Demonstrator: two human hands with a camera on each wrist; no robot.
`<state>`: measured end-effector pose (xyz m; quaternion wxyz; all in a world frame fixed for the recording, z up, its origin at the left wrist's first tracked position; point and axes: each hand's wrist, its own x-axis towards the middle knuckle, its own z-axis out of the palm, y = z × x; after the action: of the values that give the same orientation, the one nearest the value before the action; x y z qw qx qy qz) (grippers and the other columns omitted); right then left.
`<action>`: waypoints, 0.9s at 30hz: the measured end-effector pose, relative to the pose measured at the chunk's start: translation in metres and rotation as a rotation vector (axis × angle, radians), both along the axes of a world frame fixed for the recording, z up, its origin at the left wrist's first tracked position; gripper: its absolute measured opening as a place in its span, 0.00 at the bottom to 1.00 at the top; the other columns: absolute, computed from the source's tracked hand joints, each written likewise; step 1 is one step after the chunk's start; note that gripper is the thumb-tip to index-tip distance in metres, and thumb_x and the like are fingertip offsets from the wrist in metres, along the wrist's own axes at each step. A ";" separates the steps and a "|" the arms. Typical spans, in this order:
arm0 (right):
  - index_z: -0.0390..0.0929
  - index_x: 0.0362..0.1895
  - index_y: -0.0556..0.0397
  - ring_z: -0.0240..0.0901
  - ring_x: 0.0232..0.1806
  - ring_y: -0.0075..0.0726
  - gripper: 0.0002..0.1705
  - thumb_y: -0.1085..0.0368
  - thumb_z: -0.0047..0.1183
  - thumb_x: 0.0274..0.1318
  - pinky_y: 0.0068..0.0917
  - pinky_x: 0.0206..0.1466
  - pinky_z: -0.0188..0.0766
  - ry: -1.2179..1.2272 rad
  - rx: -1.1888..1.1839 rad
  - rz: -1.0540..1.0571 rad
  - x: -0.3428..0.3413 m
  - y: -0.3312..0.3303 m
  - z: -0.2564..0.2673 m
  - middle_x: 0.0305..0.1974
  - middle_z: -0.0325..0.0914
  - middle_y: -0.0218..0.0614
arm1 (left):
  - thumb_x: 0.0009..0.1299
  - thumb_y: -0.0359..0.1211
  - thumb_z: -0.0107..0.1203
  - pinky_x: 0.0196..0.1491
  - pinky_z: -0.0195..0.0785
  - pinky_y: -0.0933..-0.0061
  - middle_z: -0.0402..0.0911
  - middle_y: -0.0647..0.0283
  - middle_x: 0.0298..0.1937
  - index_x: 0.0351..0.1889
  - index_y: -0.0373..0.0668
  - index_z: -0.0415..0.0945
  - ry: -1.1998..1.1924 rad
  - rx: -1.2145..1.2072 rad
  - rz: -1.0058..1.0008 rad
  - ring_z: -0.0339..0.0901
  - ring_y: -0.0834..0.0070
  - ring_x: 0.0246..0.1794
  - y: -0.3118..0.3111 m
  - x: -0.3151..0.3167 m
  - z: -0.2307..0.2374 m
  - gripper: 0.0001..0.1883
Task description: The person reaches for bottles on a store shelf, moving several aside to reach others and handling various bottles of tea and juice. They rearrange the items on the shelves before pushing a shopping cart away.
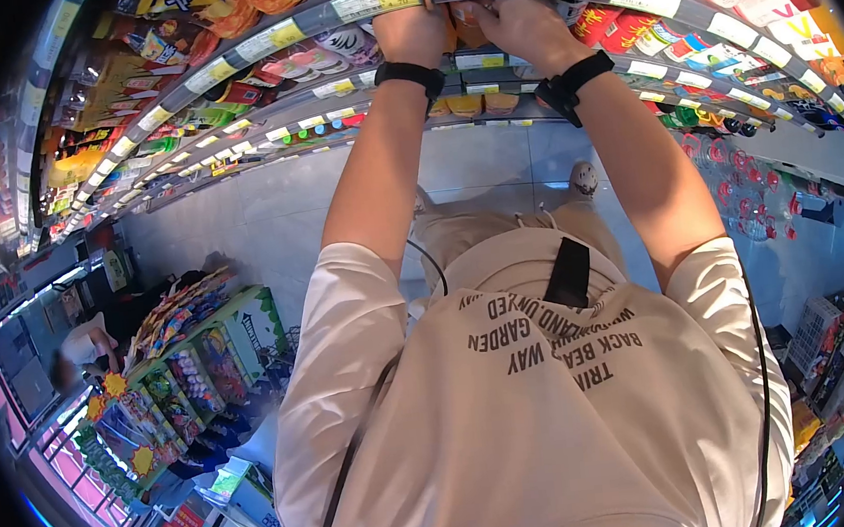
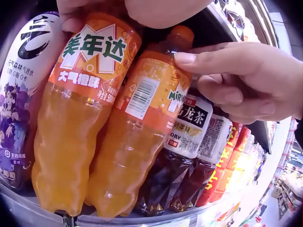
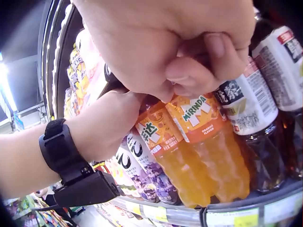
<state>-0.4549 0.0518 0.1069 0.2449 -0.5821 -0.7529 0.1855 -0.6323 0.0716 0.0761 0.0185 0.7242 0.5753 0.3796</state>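
Shelf (image 3: 182,215) of bottled drinks, left hand (image 1: 412,35) on the left orange bottle (image 2: 68,146), right hand (image 1: 527,28) on the right orange bottle (image 2: 125,158).
Both bottles stand side by side, bases at the near edge of the shelf. The left hand grasps the left orange bottle round its top, largely hiding it; the right hand pinches the right orange bottle below its cap (image 2: 182,36), thumb on the label and a finger on the far side. Just left stands a white-and-purple bottle (image 2: 23,85); to the right are 2 dark-drink bottles (image 2: 187,125), then red-labelled containers (image 2: 232,161). Price tags (image 1: 369,3) line the near edge. Each wrist bears a black band (image 1: 411,76). Well apart on the left is a green display stand (image 1: 257,328) with packets.
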 end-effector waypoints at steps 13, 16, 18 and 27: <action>0.85 0.51 0.50 0.83 0.47 0.57 0.24 0.44 0.56 0.67 0.47 0.54 0.79 0.030 0.043 -0.002 0.001 0.003 -0.011 0.45 0.86 0.48 | 0.74 0.36 0.55 0.47 0.76 0.55 0.87 0.52 0.42 0.45 0.41 0.83 -0.275 -0.108 0.023 0.84 0.49 0.44 0.004 0.009 0.000 0.11; 0.85 0.51 0.49 0.83 0.49 0.54 0.22 0.46 0.58 0.65 0.46 0.55 0.79 0.028 -0.051 -0.031 -0.001 0.000 0.002 0.47 0.87 0.44 | 0.74 0.38 0.56 0.48 0.76 0.53 0.87 0.51 0.43 0.45 0.43 0.84 -0.108 -0.159 0.029 0.83 0.48 0.45 0.002 -0.001 0.005 0.12; 0.85 0.52 0.48 0.83 0.49 0.54 0.24 0.43 0.56 0.66 0.45 0.55 0.78 0.049 -0.058 -0.011 0.000 0.003 0.001 0.47 0.87 0.44 | 0.73 0.40 0.57 0.48 0.76 0.52 0.87 0.52 0.43 0.45 0.44 0.84 -0.070 -0.202 0.006 0.83 0.48 0.46 0.000 -0.006 0.013 0.12; 0.80 0.64 0.43 0.76 0.62 0.53 0.35 0.32 0.49 0.68 0.36 0.66 0.70 0.046 -0.234 0.054 0.001 0.010 0.004 0.58 0.83 0.46 | 0.59 0.40 0.73 0.44 0.77 0.60 0.87 0.60 0.36 0.43 0.47 0.84 0.018 0.033 -0.192 0.85 0.57 0.40 -0.002 -0.038 0.007 0.16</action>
<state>-0.4538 0.0614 0.1113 0.1876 -0.5818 -0.7355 0.2920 -0.6700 0.0698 0.0833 0.0377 0.7795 0.4972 0.3792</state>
